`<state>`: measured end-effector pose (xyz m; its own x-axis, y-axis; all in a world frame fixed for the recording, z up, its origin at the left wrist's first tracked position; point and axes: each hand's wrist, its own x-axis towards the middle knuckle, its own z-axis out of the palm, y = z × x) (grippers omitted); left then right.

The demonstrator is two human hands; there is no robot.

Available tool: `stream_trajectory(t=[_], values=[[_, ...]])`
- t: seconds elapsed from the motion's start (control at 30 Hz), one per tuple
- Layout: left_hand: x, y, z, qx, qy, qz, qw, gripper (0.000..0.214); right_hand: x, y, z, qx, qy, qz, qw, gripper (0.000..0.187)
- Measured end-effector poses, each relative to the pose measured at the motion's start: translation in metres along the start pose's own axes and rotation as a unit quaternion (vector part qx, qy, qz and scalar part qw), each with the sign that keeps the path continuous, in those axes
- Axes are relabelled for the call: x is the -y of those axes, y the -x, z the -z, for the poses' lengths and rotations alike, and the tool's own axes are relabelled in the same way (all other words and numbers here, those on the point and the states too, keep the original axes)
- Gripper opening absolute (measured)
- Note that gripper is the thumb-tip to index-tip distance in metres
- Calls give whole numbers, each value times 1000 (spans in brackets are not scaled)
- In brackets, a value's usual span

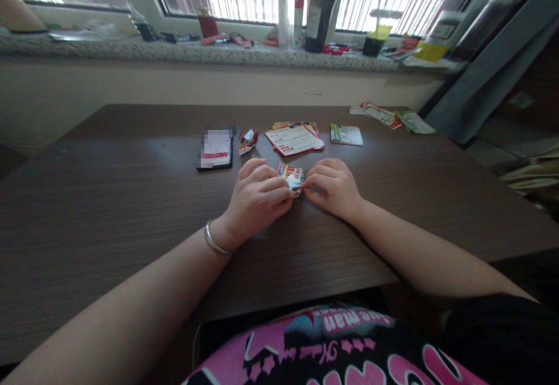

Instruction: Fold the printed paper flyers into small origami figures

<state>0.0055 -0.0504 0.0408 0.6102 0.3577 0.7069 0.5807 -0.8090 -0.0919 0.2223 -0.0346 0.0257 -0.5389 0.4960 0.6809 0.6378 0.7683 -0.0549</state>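
Both hands rest on the dark wooden table (109, 198) and pinch a small folded piece of printed paper (292, 176) between them. My left hand (257, 197), with a silver bangle on its wrist, has its fingers curled over the paper's left side. My right hand (334, 187) grips the paper's right edge with thumb and fingertips. Most of the paper is covered by the fingers. Just behind the hands lie a small stack of red and white leaflets (294, 138) and another folded paper piece (247, 141).
A phone (215, 149) lies face up left of the leaflets. A green and white leaflet (346, 134) and more papers (391, 117) lie at the back right. The stone windowsill (196, 52) holds bottles (321, 15), a red cup and small items.
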Motion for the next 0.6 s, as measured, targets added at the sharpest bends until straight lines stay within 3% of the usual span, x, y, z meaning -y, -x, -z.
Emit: stream_trajectory(t=[0.23, 0.43, 0.6], values=[[1, 1, -1, 1, -5, -6, 1000, 17, 1, 0, 0, 27, 11, -7, 1000, 8], [15, 6, -7, 26, 45, 33, 998, 8, -3, 2, -1, 19, 15, -26, 999, 13], [24, 11, -9, 35, 94, 52, 994, 17, -9, 4, -4, 36, -3, -5, 999, 15]])
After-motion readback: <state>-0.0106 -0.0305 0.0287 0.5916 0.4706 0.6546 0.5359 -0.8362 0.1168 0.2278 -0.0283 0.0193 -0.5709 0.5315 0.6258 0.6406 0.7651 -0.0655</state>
